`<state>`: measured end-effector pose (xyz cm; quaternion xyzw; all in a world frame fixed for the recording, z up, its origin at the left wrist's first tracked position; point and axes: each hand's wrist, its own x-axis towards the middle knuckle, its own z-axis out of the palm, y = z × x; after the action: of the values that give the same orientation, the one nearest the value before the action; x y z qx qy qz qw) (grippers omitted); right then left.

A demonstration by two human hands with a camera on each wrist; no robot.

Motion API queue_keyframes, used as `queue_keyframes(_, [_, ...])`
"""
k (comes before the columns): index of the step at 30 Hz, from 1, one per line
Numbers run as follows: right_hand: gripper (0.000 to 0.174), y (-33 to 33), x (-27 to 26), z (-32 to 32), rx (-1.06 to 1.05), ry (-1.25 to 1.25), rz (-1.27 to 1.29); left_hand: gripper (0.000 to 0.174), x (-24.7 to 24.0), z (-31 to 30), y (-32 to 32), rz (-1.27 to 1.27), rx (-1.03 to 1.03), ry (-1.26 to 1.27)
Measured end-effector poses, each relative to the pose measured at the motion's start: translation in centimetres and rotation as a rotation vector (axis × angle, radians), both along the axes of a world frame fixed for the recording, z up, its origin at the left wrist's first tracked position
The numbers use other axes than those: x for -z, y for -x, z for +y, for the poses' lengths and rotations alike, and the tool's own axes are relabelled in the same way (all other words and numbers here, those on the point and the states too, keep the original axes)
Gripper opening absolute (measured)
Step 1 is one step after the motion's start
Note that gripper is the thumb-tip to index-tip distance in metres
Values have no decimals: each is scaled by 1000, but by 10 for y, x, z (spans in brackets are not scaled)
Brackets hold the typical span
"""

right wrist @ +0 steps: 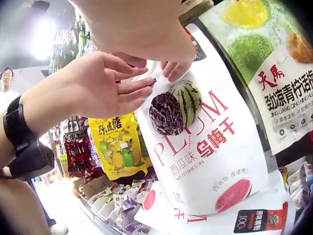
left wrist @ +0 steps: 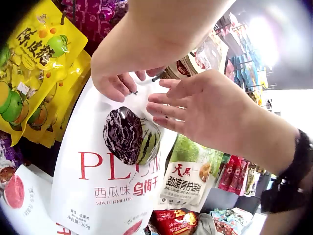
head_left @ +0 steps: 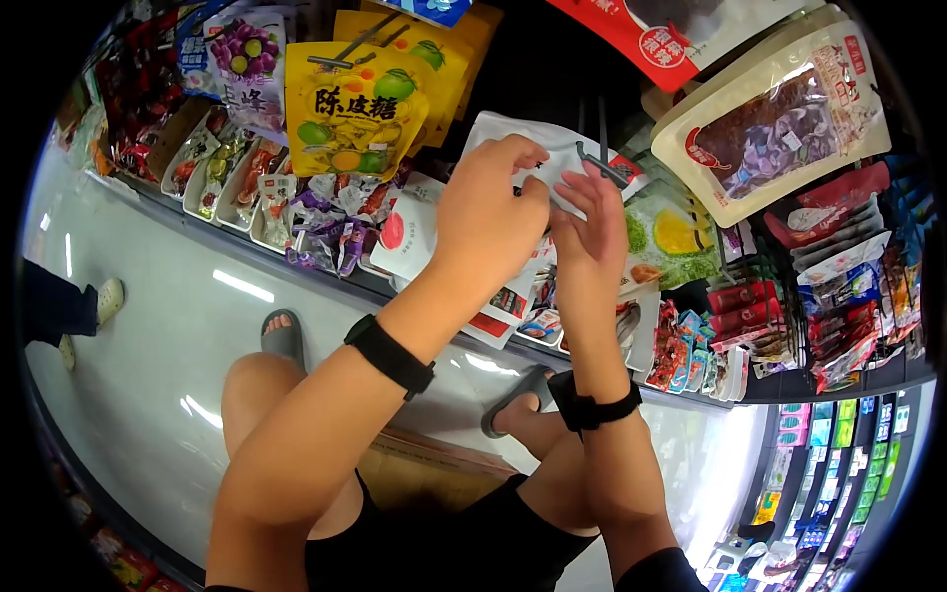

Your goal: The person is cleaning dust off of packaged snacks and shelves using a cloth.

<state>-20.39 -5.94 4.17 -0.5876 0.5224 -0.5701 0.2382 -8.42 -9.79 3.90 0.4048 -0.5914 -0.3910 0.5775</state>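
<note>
A white pouch of watermelon-flavour dried plums (left wrist: 112, 171) hangs upright at the rack, its printed front facing me. My left hand (head_left: 493, 207) is at the upper left of this pouch, fingers loosely bent; in the right wrist view the same left hand (right wrist: 93, 83) has fairly straight fingers, tips right at the pouch's edge. Across from it, my right hand (head_left: 592, 217) has its fingers spread beside a metal hook (head_left: 602, 163). In the left wrist view the right hand (left wrist: 205, 103) lays nearly straight fingertips along the pouch's upper right. My hands partly hide the pouch's top.
Yellow candy bags (head_left: 360, 109) hang to the left, a green lime-plum pouch (right wrist: 269, 63) to the right. Below, another white pouch (right wrist: 264, 220) lies over trays of small wrapped snacks (head_left: 217, 163). A bystander's shoe (head_left: 110, 300) shows on the floor at left.
</note>
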Motion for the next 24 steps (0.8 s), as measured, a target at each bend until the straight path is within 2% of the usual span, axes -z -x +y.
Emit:
queue_keyframes(1, [54, 2, 0, -5, -47, 23, -27, 30, -1, -2, 2, 5, -5, 5])
queue_keyframes(3, [61, 5, 2, -13, -114, 59, -89, 36, -4, -6, 7, 126, 157, -63])
queue_keyframes(4, [61, 4, 2, -17, -117, 61, -83, 36, -4, -7, 10, 132, 154, -60])
queue_keyframes(6, [61, 4, 2, -25, -157, 34, -244, 43, -2, -11, 17, 144, 187, -24])
queue_keyframes(10, [60, 0, -7, -40, -170, -15, -246, 49, -8, -19, 22, 204, 281, -83])
queue_keyframes(12, [59, 11, -1, -61, -107, -4, -176, 52, -8, -23, 29, 276, 227, -78])
queue_keyframes(16, [58, 27, 11, -92, -139, 46, -148, 53, -3, -25, 30, 240, 94, -65])
queue_keyframes(18, [62, 32, 12, -107, -214, 87, -66, 53, -9, -22, 26, 173, 104, -202])
queue_keyframes(19, [69, 36, 15, -121, -149, 58, 6, 49, -5, -22, 27, 176, 117, -186])
queue_keyframes(24, [78, 37, 18, -159, -117, -103, -76, 43, -1, -21, 15, 86, 30, -192])
